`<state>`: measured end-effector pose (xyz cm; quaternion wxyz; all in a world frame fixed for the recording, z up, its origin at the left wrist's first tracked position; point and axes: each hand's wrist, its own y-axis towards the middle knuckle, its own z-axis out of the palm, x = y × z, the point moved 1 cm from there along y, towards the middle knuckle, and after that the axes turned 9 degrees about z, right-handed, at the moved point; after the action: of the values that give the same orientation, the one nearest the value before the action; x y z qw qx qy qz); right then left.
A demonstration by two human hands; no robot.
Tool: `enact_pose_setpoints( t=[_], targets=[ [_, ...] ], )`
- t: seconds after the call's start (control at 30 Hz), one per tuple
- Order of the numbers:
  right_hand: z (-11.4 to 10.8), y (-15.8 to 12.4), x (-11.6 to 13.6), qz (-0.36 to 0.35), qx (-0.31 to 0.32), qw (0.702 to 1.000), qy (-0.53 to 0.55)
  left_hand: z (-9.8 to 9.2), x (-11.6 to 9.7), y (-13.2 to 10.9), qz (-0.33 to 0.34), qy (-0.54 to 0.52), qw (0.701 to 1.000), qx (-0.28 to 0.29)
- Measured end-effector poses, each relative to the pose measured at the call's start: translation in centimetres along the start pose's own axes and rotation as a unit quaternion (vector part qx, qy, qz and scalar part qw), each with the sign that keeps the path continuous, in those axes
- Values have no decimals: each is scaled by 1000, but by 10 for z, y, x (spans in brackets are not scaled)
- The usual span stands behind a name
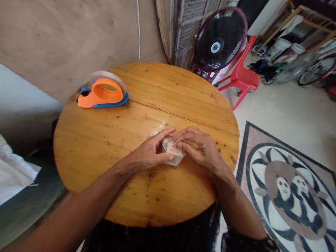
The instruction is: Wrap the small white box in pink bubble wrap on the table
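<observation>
On the round wooden table (183, 185), a small, whitish, see-through box (172, 150) sits between my hands. It looks like clear plastic with something pale pink inside, too blurred to name. My left hand (149, 150) is wrapped round the box's left side, thumb on the near edge and fingers behind. At the box's upper right, my right hand (199, 145) has thumb and fingertips pinched together against the top. Whatever lies between those fingertips is too small to make out.
An orange and blue tape dispenser (107, 92) with a tape roll stands at the table's far left. Beyond the far right edge are a dark red fan (220, 38) and a red plastic chair (243, 75). White sheeting (14, 169) lies at the left.
</observation>
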<state>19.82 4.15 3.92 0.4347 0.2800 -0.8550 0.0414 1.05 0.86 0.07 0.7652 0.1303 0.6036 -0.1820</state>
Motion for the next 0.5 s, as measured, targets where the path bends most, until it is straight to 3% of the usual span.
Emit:
enact_pose_setpoints(
  t=[0.33, 0.5],
  targets=[
    [-4, 2, -1, -35, 89, 994, -48, -2, 0, 1, 15, 30, 999, 8],
    [-7, 0, 7, -28, 88, 994, -55, -1, 1, 1, 12, 23, 1000, 5]
  ],
)
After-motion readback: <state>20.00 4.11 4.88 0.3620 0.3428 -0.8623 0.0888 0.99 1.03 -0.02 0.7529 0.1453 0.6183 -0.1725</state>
